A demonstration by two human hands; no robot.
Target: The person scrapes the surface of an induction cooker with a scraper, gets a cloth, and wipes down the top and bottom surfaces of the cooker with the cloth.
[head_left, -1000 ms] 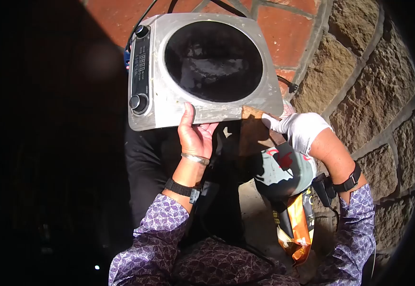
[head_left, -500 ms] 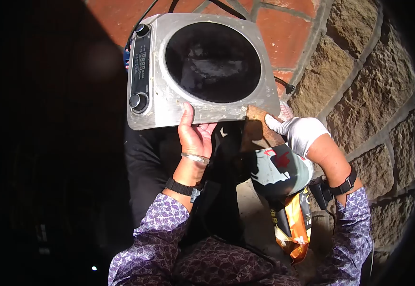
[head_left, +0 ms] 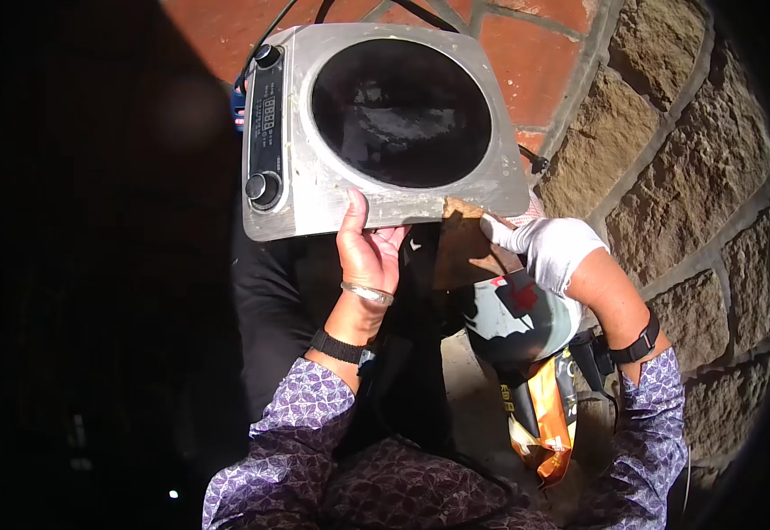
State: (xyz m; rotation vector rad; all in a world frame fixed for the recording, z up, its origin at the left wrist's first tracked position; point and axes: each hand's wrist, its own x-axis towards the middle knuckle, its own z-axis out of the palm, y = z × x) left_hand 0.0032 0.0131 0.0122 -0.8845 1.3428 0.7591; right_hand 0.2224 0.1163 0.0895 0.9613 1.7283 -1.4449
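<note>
A silver induction cooker (head_left: pixel 314 194) with a round black plate and two knobs on its left side lies across the upper middle. My left hand (head_left: pixel 368 252), bare, grips its lower edge, thumb on top and fingers underneath. My right hand (head_left: pixel 548 247) wears a white glove and pinches a thin brown scraper-like sheet (head_left: pixel 471 252), whose upper edge is by the cooker's lower right edge. Below this sheet is a rounded container (head_left: pixel 526 318) with a pale, dark and red pattern, partly hidden by the glove.
An orange and black packet (head_left: pixel 548 411) lies below the container. Black cables (head_left: pixel 420 12) run behind the cooker, and a plug (head_left: pixel 538 163) sits at its right. Red tiles (head_left: pixel 531 66) and rough stone paving (head_left: pixel 685 168) surround it. Deep shadow covers the left side.
The cooker and my left hand have shifted slightly right. My right hand has moved the brown sheet a little to the left and tilted it.
</note>
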